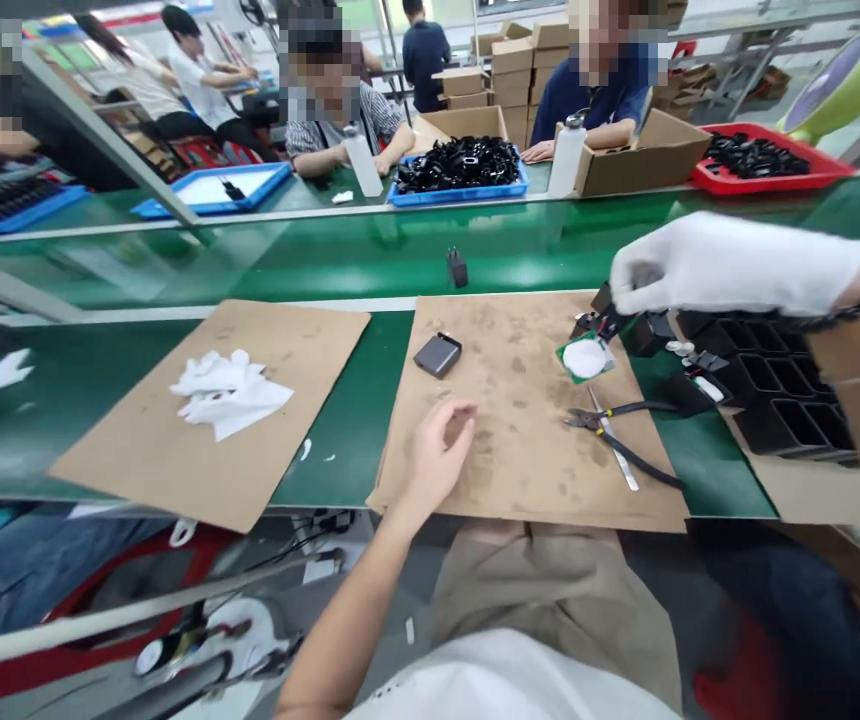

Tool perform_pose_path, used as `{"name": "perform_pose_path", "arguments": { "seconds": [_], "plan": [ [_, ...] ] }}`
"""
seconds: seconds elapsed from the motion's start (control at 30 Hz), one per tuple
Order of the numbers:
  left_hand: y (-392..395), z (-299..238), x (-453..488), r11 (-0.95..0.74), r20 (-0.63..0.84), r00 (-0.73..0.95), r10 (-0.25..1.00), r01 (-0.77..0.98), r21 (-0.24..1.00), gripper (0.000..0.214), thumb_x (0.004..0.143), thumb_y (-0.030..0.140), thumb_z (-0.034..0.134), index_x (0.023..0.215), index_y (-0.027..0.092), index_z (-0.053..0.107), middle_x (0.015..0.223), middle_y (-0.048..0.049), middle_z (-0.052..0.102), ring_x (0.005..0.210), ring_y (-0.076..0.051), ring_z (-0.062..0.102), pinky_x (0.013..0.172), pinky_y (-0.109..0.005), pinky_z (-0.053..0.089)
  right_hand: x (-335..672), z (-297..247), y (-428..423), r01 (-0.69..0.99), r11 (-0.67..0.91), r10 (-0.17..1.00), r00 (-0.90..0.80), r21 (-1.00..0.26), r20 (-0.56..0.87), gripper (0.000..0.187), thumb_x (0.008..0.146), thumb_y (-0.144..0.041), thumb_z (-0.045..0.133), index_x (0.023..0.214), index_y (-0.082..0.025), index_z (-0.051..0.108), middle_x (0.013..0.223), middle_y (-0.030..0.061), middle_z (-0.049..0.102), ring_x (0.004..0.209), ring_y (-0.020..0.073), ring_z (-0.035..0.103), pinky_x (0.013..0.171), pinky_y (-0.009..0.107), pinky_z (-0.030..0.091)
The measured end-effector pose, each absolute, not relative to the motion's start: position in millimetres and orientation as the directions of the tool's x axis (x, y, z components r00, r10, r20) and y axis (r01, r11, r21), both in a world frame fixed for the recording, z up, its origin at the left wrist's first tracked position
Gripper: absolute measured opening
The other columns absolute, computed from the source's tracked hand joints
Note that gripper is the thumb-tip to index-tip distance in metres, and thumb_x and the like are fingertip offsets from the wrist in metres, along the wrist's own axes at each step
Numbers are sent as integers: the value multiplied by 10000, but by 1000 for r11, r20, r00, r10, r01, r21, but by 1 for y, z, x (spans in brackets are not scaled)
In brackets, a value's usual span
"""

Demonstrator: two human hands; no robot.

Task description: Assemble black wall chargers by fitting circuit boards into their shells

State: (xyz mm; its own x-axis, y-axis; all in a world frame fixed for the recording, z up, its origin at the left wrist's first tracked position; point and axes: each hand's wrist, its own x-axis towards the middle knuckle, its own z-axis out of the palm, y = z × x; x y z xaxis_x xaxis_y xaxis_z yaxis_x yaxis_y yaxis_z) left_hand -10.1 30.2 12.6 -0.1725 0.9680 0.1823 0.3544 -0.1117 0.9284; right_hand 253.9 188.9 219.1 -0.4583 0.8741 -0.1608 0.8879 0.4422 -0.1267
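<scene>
My left hand [441, 455] is bare and rests low over the cardboard sheet [520, 470]. Its fingers are loosely curled, thumb apart, with nothing between them. Just beyond it lies a black rectangular case [438, 355]. At upper right, my right hand [674, 270], in a white glove, pinches a small black part [610, 322]; its exact kind is unclear. Below that hand is a green circuit board [586, 357] with a white round face. Wire cutters [602, 420] with black handles lie open across metal tweezers [625, 465].
Black open housings [767, 385] crowd the right side. A black plug adapter [458, 267] stands on the green surface ahead. White cloth [231, 390] lies on another cardboard sheet [122, 440]. A blue tray [460, 190] and a red tray [775, 185] hold black parts across the bench, where co-workers sit.
</scene>
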Motion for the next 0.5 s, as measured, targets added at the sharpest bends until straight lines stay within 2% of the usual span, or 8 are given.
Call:
{"name": "perform_pose_path", "arguments": {
  "seconds": [0.07, 0.13, 0.2, 0.23, 0.37, 0.5],
  "plan": [
    [26, 8, -16, -101, 183, -195, 964, 367, 925, 205, 895, 284, 609, 1030, 191, 732, 1095, -103, 764, 1055, -231, 724, 974, -361, 563, 224, 202, 172, 831, 554, 810, -552, -52, -198, 119, 869, -225, 630, 767, -202, 686, 672, 7, 671, 583, 145, 568, 597, 283, 387],
    [21, 0, -19, -90, 177, -206, 962, 374, 923, 215, 891, 299, 602, 1023, 189, 729, 1080, -105, 764, 1041, -235, 728, 959, -368, 574, 197, 185, 152, 759, 651, 745, -636, 10, -203, 131, 849, -159, 591, 820, -166, 719, 736, 80, 717, 662, 203, 647, 644, 307, 419],
    [15, -7, -20, -78, 167, -214, 962, 374, 924, 233, 879, 327, 606, 1018, 186, 729, 1075, -111, 764, 1045, -247, 728, 973, -392, 573, 176, 170, 129, 691, 722, 667, -707, -31, -237, 224, 874, -136, 553, 958, -127, 760, 889, 164, 767, 797, 268, 716, 694, 331, 455],
    [13, -10, -20, -71, 161, -217, 963, 372, 926, 250, 873, 346, 611, 1021, 183, 729, 1082, -117, 762, 1056, -258, 726, 989, -412, 568, 167, 163, 118, 669, 741, 634, -727, -64, -262, 261, 890, -132, 539, 1009, -131, 771, 942, 170, 779, 836, 274, 731, 701, 327, 466],
    [10, -17, -24, -47, 129, -217, 968, 345, 937, 360, 858, 451, 630, 1047, 156, 712, 1100, -158, 749, 1061, -309, 716, 1000, -499, 559, 155, 141, 78, 612, 762, 527, -776, -213, -346, 240, 899, -161, 621, 1027, -214, 817, 996, 85, 809, 912, 233, 755, 728, 278, 497],
    [13, -19, -29, 10, 65, -234, 970, 305, 952, 429, 814, 518, 673, 1050, 162, 716, 1147, -154, 745, 1117, -325, 698, 1064, -530, 524, 186, 136, 53, 636, 704, 585, -771, -315, -251, 318, 1000, -267, 558, 1245, -274, 761, 1186, 43, 789, 1051, 222, 743, 848, 295, 527]
  ]
}}
